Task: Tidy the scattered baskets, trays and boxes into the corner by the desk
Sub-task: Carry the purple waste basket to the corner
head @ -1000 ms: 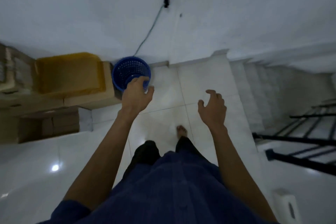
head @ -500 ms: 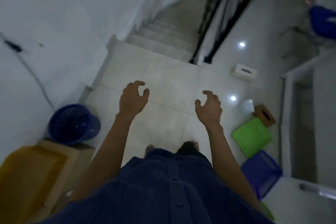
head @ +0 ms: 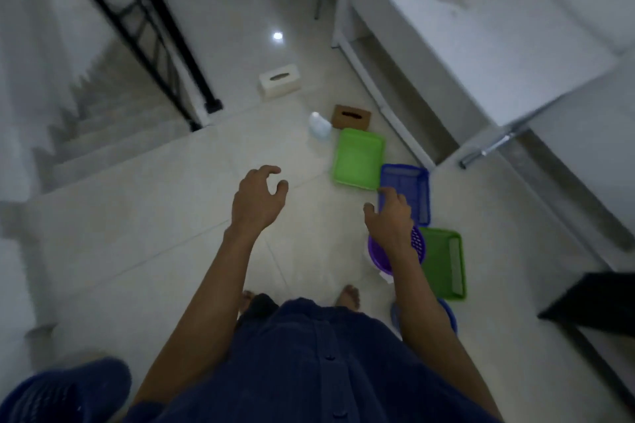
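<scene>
Baskets and trays lie on floor (head: pixel 171 216) by desk (head: pixel 481 45) – green tray (head: pixel 357 158), blue basket (head: pixel 412 182) at its corner, purple basket (head: pixel 417 245) and green basket (head: pixel 443 264) just beside. Brown box (head: pixel 351 117) past green tray. White box (head: pixel 279 81) farther off, near railing (head: pixel 144 38). Blue bin (head: pixel 62 391) bottom left, well apart. Right hand (head: pixel 390 216) hangs over purple basket, fingers loosely bent, holds nothing. Left hand (head: pixel 257 203) over bare floor – fingers bent, empty. Stairs (head: pixel 103 120) at left.
</scene>
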